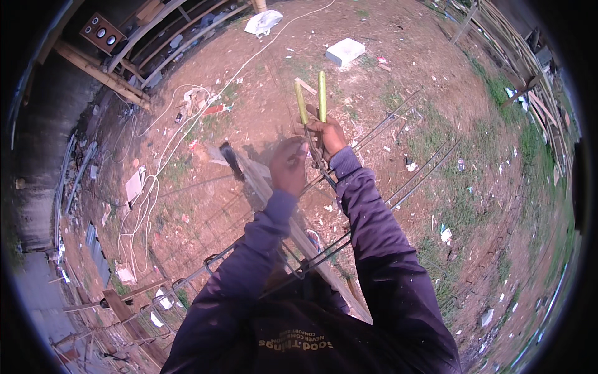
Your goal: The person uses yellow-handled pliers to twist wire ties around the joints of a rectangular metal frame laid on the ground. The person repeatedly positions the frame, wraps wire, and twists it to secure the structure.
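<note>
My right hand (329, 134) is closed around a pair of pincers with long yellow-green handles (322, 96). The handles stand apart and point away from me, and the dark jaws point back toward a steel bar. Close beside the tool, my left hand (289, 167) is slightly blurred, its fingers drawn together near the pincers; what they hold, if anything, is too small to make out. Beneath both forearms runs a frame of thin steel bars (408, 186) with bent stirrups (212, 260). A wooden plank (305, 244) crosses under the frame, partly hidden by my left arm.
Littered dirt and grass surround the frame. A white block (346, 52) and a white bag (263, 22) lie at the far side. A pale cable (159, 168) snakes across the left. A speaker box (102, 33) is at the far left, and stacked poles (517, 59) at the far right.
</note>
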### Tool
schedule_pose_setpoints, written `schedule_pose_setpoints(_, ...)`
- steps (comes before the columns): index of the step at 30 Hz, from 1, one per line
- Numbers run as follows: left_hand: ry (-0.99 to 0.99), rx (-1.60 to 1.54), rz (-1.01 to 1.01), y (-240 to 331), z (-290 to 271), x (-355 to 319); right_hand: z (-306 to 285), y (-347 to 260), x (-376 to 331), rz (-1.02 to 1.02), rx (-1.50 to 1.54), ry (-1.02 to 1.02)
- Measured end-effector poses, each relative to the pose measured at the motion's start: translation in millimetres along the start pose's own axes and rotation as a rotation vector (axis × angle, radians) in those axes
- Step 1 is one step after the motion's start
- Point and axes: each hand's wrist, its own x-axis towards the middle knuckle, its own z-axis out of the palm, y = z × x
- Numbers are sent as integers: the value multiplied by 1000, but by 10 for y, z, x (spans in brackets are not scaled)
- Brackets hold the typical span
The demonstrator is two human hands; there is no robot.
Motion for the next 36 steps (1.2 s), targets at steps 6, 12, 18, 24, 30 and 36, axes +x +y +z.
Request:
schedule_pose_setpoints(6,54,83,-271,107,-86,248,181,21,-40,-32,-334,27)
schedule_pose_setpoints(12,-17,-372,-215,493,46,822,227,74,-176,-313,-584,53)
schedule_pose_setpoints(18,-62,-18,-224,1004,423,1210,272,92,-407,-768,-799,77)
schedule_pose_setpoints(24,-582,-602,-291,1031,328,1259,28,-346,-331,-77,-336,-442)
schedule_pose_setpoints(30,-709,-580,-268,1046,238,1319,-75,-393,-187,34,-243,-601)
schedule_pose_setpoints(36,-752,-286,-135,1269,388,952,-234,-36,-588,-463,-577,-239)
